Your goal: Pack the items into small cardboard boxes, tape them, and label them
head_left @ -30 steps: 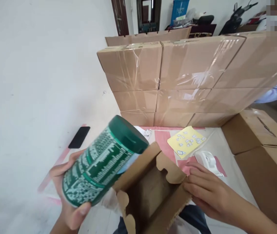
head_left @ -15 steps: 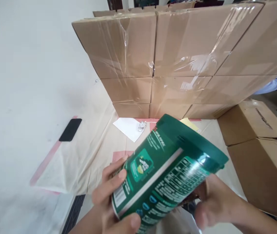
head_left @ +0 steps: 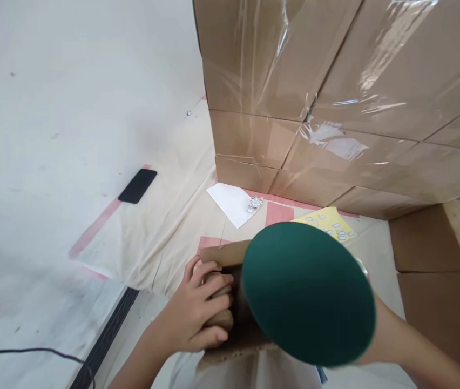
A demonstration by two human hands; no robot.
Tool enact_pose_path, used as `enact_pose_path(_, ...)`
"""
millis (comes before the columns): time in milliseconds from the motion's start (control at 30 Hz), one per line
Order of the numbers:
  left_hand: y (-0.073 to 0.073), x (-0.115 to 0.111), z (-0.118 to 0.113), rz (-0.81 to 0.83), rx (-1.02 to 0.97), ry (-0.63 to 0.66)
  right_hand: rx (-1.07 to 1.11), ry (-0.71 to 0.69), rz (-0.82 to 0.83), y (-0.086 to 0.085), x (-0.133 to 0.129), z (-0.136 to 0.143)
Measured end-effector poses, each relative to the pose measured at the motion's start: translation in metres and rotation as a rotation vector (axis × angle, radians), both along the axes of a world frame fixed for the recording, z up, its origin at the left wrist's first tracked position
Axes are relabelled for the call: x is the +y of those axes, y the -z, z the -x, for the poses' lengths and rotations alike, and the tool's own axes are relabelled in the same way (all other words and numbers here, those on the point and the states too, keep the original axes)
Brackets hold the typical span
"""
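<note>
A green canister [head_left: 309, 294] is tipped so that its flat round lid faces me. My right hand [head_left: 376, 335] holds it from the right, with the fingers hidden behind the canister. Beneath and to the left is an open small cardboard box [head_left: 230, 253], partly covered by the canister. My left hand [head_left: 203, 308] grips the left side of this box, its fingers curled over rounded brown parts there. What the canister touches inside the box is hidden.
Tall taped cartons [head_left: 315, 140] stand behind the cloth. Cardboard boxes [head_left: 432, 292] sit at the right. White paper with crumpled foil [head_left: 230, 202], a yellow sheet with small stickers [head_left: 327, 219] and a black phone [head_left: 137, 186] lie around. A cable [head_left: 44, 350] runs at lower left.
My left hand has let go of the canister and moved to the box. The canister has turned from showing its labelled side to showing its lid. The view has shifted left and downward.
</note>
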State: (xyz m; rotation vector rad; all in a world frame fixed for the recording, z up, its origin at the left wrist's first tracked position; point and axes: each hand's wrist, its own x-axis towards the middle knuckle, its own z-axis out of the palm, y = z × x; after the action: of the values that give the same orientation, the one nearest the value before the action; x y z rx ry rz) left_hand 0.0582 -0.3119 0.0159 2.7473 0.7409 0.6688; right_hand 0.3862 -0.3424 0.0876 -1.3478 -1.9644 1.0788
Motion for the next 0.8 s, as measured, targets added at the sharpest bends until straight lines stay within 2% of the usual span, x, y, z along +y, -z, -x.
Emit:
enact_pose_path(133, 0.008, -0.003, -0.001, -0.096, -0.327, -0.083, -0.345, -0.149, -0.235, -0.016, 0.023, 0.019)
enact_pose_path(267, 0.013, -0.005, 0.004, -0.054, -0.561, -0.191, -0.642, -0.414, -0.436, -0.016, 0.033, 0.037)
enact_pose_path(433, 0.019, -0.008, 0.003, -0.033, -0.656, -0.203, -0.912, -0.616, -0.464, -0.007, 0.042, 0.07)
enact_pose_path(567, 0.026, -0.011, 0.0, -0.018, -0.708, -0.236, -1.103, -0.711, -0.395, 0.015, 0.048, 0.101)
enact_pose_path(633, 0.031, -0.013, 0.0, -0.011, -0.725, -0.248, -1.14, -0.743, -0.306, 0.025, 0.05, 0.11)
enact_pose_path(700, 0.037, -0.015, 0.001, -0.012, -0.756, -0.273, -1.075, -0.72, -0.235, 0.027, 0.051, 0.108)
enact_pose_path(800, 0.042, -0.017, 0.003, 0.007, -0.795, -0.304, -0.784, -0.676, -0.166, 0.013, 0.052, 0.081)
